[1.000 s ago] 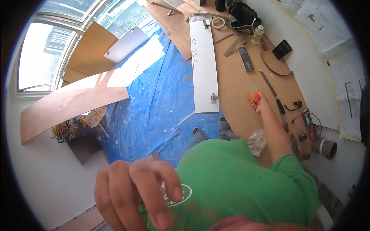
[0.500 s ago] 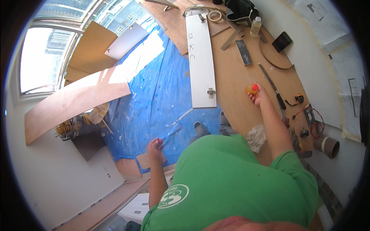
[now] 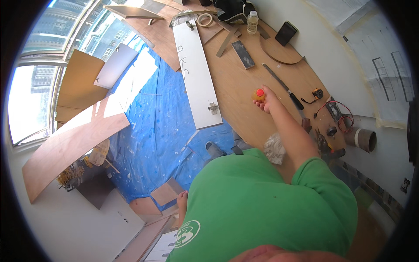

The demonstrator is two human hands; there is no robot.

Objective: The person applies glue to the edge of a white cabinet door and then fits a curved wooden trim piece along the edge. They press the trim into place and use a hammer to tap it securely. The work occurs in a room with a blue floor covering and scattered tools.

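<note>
My right hand (image 3: 268,101) is closed around a small bottle (image 3: 255,95) with a yellow-orange body and a red cap, above the wooden worktop (image 3: 238,94). Beyond it lie a saw with a black handle (image 3: 283,86) and a dark rectangular block (image 3: 243,55). A long white panel (image 3: 193,65) with metal hinges and handwriting on it lies left of the bottle, along the worktop's edge. My left hand (image 3: 182,200) hangs low beside my green shirt, partly hidden, and its fingers do not show clearly.
Blue sheeting (image 3: 152,126) covers the floor. A long plywood board (image 3: 74,153) stands at the left near the window. Along the wall are a tape measure (image 3: 317,93), a phone (image 3: 286,34), a clear bottle (image 3: 252,22), a cardboard tube (image 3: 365,139) and a crumpled cloth (image 3: 274,148).
The view has swung, moving the worktop leftward in the picture. My left hand has drawn back against my side. My right hand still grips the red-capped bottle.
</note>
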